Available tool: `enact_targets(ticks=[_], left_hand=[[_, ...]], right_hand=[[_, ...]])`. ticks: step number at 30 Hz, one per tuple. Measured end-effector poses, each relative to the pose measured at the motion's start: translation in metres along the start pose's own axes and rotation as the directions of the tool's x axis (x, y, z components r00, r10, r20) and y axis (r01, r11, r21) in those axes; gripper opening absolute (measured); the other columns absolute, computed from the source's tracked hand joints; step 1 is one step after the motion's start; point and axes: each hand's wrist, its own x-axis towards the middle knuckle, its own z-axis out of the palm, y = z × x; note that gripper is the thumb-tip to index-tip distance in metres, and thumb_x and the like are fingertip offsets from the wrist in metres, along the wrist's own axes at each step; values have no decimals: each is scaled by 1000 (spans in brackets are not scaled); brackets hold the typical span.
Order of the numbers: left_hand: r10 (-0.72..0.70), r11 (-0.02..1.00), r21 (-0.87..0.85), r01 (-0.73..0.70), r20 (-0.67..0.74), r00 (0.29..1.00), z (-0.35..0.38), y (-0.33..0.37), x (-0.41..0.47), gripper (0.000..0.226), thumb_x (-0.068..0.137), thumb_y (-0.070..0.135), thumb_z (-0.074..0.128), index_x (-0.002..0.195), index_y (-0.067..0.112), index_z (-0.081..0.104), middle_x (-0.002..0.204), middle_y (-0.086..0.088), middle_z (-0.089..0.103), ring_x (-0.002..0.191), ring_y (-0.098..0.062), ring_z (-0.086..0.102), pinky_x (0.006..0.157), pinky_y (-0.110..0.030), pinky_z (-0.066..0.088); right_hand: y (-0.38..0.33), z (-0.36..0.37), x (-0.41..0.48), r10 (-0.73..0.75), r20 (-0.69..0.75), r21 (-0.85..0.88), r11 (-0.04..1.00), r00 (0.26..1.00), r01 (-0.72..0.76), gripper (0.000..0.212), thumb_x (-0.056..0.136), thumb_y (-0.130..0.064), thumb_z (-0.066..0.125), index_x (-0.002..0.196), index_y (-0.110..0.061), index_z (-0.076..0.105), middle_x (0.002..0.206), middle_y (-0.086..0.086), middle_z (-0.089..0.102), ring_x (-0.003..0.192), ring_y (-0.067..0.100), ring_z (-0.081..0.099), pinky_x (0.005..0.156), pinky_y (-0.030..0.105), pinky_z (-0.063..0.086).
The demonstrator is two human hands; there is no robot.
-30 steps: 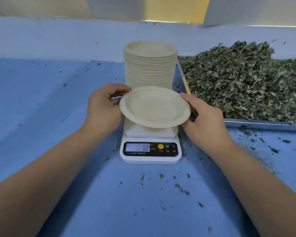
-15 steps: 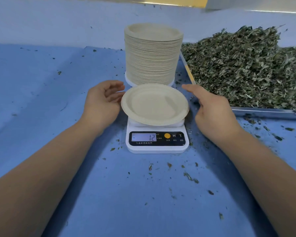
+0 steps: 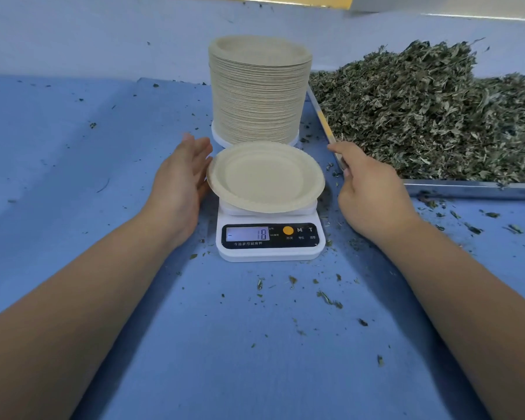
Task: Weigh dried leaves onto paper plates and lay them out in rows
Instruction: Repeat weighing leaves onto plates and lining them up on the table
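1. One paper plate [image 3: 265,177] sits on top of the little white kitchen scale [image 3: 270,254], right in the middle of the view. It's wider than the platform, so it hangs over on every side.
2. The scale's display reads 18, with a small dash at the left of the window.
3. The left hand [image 3: 179,183] is right up against the plate's left rim, fingers straight and together, palm turned toward the plate. It isn't gripping anything (whether it's actually touching the rim or just beside it, I can't tell).
4. The right hand [image 3: 373,189] is on the other side of the scale, clear of the plate. Its fingers are loose and stretched out, with the index finger up by the near corner of the metal tray [image 3: 467,189]. Nothing is in it.
5. Just behind the scale stands a tall stack of plates [image 3: 259,92], upright on a white base.
6. The dried leaves [image 3: 422,110] are heaped high in that tray, to the right of the stack.
7. Everything sits on a blue cloth [image 3: 88,177], with leaf crumbs [image 3: 328,298] scattered in front of the scale and near the tray.
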Motion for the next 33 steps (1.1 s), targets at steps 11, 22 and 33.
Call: enact_targets(ticks=[11,22,33], left_hand=[[74,980,179,-82,53,996,0,-10,9,26,87,55,45,75,35,57,80,22,59,83,-2,55,96,-33,43],[51,952,297,-70,72,996,-7,-15,16,63,90,69,43,141,35,58,147,8,58,139,-14,50,120,-47,33],[76,955,282,-94,73,994,-3,-15,13,68,96,56,43,144,9,34,156,-19,30,148,-38,27,122,-62,25]], right_hand=[[4,-7,4,21,-114,-71,997,993,-29,37,101,-19,49,137,-17,55,70,-13,49,55,13,46,55,26,35],[34,-21,10,300,-8,-474,839,954,-267,59,106,-47,20,64,-16,45,59,3,44,54,22,38,79,45,38],[57,-36,12,284,-158,-418,848,946,-325,55,98,-58,27,96,-17,64,87,11,64,90,36,59,91,48,47]])
